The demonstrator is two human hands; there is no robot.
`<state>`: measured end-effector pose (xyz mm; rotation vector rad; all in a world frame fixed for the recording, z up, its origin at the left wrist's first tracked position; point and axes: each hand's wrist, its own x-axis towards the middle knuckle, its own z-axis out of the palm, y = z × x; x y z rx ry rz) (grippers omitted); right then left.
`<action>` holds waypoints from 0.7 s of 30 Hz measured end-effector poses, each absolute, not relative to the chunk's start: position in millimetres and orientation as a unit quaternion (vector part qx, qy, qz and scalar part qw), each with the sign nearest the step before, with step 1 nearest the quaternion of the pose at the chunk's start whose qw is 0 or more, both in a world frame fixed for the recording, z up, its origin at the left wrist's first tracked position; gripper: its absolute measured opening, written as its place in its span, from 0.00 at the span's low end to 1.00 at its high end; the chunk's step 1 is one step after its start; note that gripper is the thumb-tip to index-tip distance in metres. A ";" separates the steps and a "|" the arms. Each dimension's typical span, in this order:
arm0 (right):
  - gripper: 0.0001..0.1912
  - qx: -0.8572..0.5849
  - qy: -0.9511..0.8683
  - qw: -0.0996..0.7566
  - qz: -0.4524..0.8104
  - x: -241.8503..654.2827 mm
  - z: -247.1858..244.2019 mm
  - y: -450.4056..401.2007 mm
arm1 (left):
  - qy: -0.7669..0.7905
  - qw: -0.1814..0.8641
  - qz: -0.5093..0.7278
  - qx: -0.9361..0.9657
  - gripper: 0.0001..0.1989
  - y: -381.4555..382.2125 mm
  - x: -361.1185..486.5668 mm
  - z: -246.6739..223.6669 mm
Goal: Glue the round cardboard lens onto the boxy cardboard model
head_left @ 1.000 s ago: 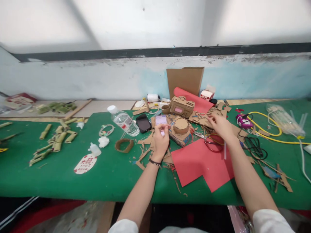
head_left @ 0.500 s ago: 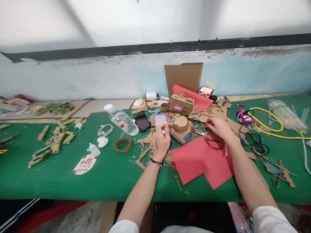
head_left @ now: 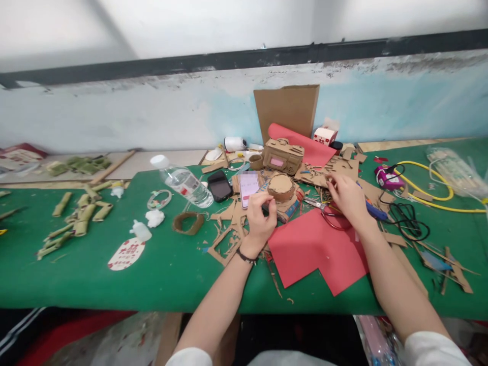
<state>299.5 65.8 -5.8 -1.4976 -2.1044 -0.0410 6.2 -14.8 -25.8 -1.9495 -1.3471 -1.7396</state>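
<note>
My left hand (head_left: 261,219) is closed, its fingers curled together in front of a round cardboard piece (head_left: 281,188) on a flat cardboard base. Whatever its fingertips may hold is too small to make out. Just beyond it lies a lit phone (head_left: 249,189). My right hand (head_left: 346,197) reaches over cardboard scraps (head_left: 318,178), thumb and fingers drawn into a pinch; I cannot see what is between them. Beneath that hand are red-handled scissors (head_left: 331,219), partly hidden. Red paper (head_left: 310,246) spreads between my forearms. A cardboard camera model (head_left: 284,156) stands behind the round piece.
To the left are a water bottle (head_left: 186,185), a black device (head_left: 220,186), a cardboard ring (head_left: 188,223), a small squeeze bottle (head_left: 141,231) and bamboo-like pieces (head_left: 82,218). On the right lie a purple plug block (head_left: 388,178), black cable (head_left: 409,223) and a yellow cord (head_left: 444,195).
My left hand has drawn back from the phone and shifted slightly right, its fingers now apart from the screen. My right hand stays over the scraps. The camera view has shifted slightly.
</note>
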 end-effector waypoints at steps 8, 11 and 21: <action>0.15 -0.539 -0.833 0.120 -0.046 293.6 -16.5 67.5 | -0.449 0.078 -0.582 -0.673 0.05 -11.2 14.7 -33.1; 0.15 -0.553 -0.827 0.078 -0.064 281.6 -19.1 65.6 | -0.431 0.093 -0.587 -0.679 0.07 -10.6 18.1 -31.5; 0.12 -0.536 -0.837 0.089 -0.067 282.6 -28.8 72.6 | -0.428 0.093 -0.596 -0.673 0.07 -7.6 24.9 -29.1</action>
